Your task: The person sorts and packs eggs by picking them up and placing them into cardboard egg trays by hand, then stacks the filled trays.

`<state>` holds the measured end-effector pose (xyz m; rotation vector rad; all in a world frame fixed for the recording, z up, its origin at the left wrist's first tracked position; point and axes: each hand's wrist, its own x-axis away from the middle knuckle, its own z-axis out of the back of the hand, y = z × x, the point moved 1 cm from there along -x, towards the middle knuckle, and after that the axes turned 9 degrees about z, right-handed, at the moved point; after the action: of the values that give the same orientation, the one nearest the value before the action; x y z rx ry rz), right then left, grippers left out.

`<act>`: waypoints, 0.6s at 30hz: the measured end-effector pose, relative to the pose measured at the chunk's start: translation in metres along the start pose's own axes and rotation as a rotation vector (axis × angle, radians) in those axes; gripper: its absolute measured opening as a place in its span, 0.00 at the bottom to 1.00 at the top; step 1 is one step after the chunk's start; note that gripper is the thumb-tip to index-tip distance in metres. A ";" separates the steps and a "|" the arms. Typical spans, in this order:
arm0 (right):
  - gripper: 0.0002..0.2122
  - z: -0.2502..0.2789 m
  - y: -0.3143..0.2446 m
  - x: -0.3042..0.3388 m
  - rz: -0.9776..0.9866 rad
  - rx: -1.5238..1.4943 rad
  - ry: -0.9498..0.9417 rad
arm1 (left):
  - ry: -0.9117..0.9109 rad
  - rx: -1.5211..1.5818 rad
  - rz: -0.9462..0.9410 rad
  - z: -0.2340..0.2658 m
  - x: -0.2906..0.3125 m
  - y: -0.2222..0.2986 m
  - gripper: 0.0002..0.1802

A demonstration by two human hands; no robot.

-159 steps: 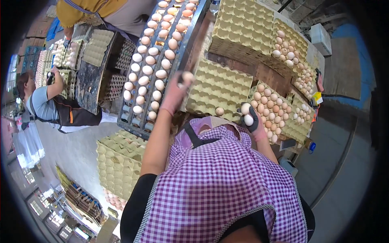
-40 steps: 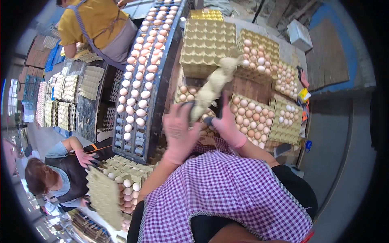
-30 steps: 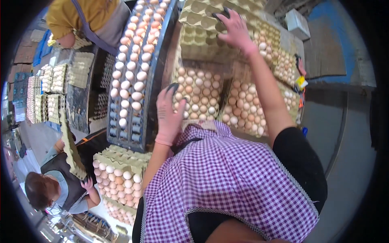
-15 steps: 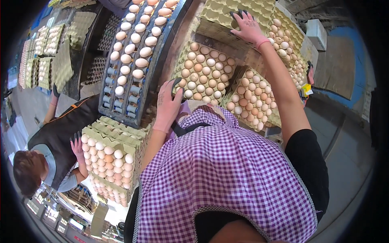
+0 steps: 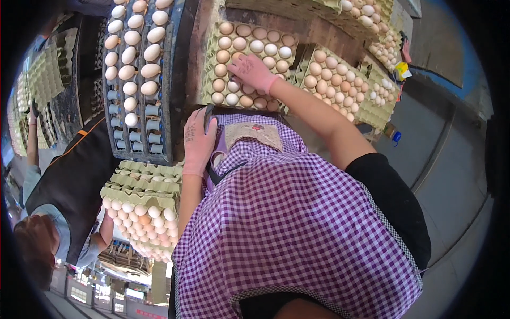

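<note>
Pink-gloved right hand | over eggs | left hand by apron | both dark-printed

You have bare brown planks showing on the wooden table. Right of that table, you look onto a smooth grey floor crossed by dark, straight lines. Beyond the table's far right corner, you see a flat grey-brown board with a blue surface along its edge. Well left of the table is a dark, worn bench. Farther off, left of the table and toward your side, you see slatted wood, small bright windows and a glowing white rectangle.
</note>
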<state>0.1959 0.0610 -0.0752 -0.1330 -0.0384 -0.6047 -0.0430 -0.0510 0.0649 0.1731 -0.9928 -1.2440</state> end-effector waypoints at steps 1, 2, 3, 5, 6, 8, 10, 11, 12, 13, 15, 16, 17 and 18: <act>0.07 0.034 -0.004 -0.005 0.000 0.004 -0.118 | 0.009 0.005 0.014 0.001 -0.001 -0.001 0.25; 0.07 0.026 -0.007 -0.005 -0.008 -0.011 -0.115 | -0.001 -0.008 0.019 -0.001 0.000 -0.005 0.25; 0.07 0.023 -0.005 -0.002 0.070 -0.034 -0.031 | -0.045 -0.004 0.019 -0.006 -0.004 -0.007 0.25; 0.08 0.019 -0.002 -0.002 0.139 -0.103 0.046 | -0.082 -0.034 -0.002 -0.022 -0.011 -0.012 0.24; 0.08 0.015 -0.002 -0.004 0.120 -0.105 0.052 | -0.092 -0.068 -0.032 -0.027 -0.013 -0.007 0.24; 0.08 0.009 0.000 -0.006 0.105 -0.238 0.066 | -0.149 -0.113 -0.093 -0.037 -0.016 0.002 0.25; 0.13 0.015 0.002 -0.005 0.091 -0.240 0.050 | -0.231 -0.141 -0.116 -0.040 -0.021 0.016 0.26; 0.16 0.019 0.001 -0.001 0.028 -0.285 0.020 | -0.246 -0.187 -0.125 -0.043 -0.024 0.016 0.27; 0.20 0.024 0.000 0.004 -0.027 -0.329 -0.013 | -0.255 -0.226 -0.130 -0.048 -0.028 0.016 0.27; 0.20 0.030 -0.003 0.009 -0.031 -0.332 -0.006 | -0.256 -0.235 -0.131 -0.050 -0.033 0.023 0.27; 0.25 0.047 -0.013 0.030 -0.370 -0.609 0.374 | -0.386 0.564 0.238 -0.054 -0.047 0.036 0.29; 0.25 0.055 -0.029 0.041 -0.378 -0.610 0.382 | -0.459 1.100 0.562 -0.058 -0.050 0.032 0.30; 0.26 0.064 -0.047 0.054 -0.487 -0.739 0.424 | -0.579 1.288 0.551 -0.056 -0.055 0.035 0.30; 0.26 0.073 -0.063 0.068 -0.603 -0.863 0.467 | -0.709 1.473 0.537 -0.055 -0.061 0.041 0.30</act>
<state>0.2161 -0.0188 0.0092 -0.8321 0.6637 -1.2137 0.0256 -0.0058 0.0246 0.5650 -2.2497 0.1661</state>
